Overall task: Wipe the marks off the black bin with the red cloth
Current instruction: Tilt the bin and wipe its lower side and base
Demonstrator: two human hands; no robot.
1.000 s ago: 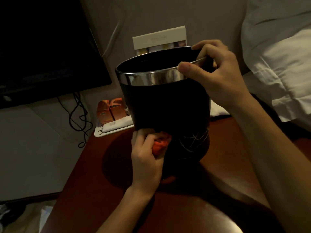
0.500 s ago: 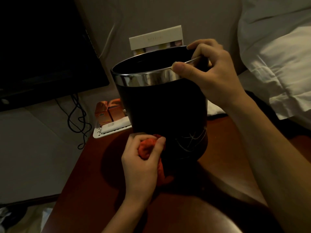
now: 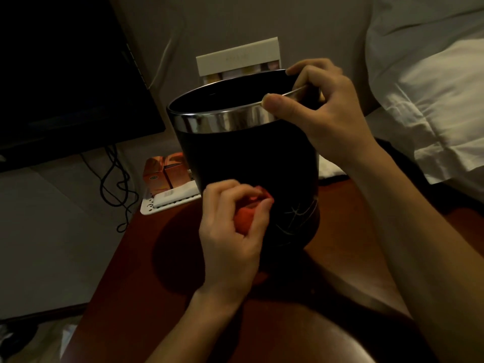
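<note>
Black bin (image 3: 251, 163) stands upright on a smooth, reddish-brown wooden table (image 3: 162, 271), in the middle of the view. It is round and tall, with matte black sides and a shiny silver band around its top rim. Thin white scratchy marks (image 3: 296, 213) cross each other low on its side, at about 4 o'clock from its middle.

Nearest, the left hand (image 3: 230, 231) has its fingers curled tight around a bunched-up, soft red cloth (image 3: 247, 218). The cloth is right against the bin's lower side, just at 9 o'clock from the marks.

Higher up, at 1 o'clock, the right hand (image 3: 322, 111) pinches the bin's rim, thumb on the silver band outside and fingers over the edge.

Behind the bin at 10 o'clock lies a flat white tray (image 3: 157, 206) with shiny orange packets (image 3: 163, 172). A tangled black cable (image 3: 115, 187) hangs past it. Far back stand a pale card box (image 3: 238, 57) at 12 o'clock, a dark flat screen (image 3: 65, 74) at 10 o'clock, and a soft white pillow (image 3: 432, 100) at 2 o'clock.
</note>
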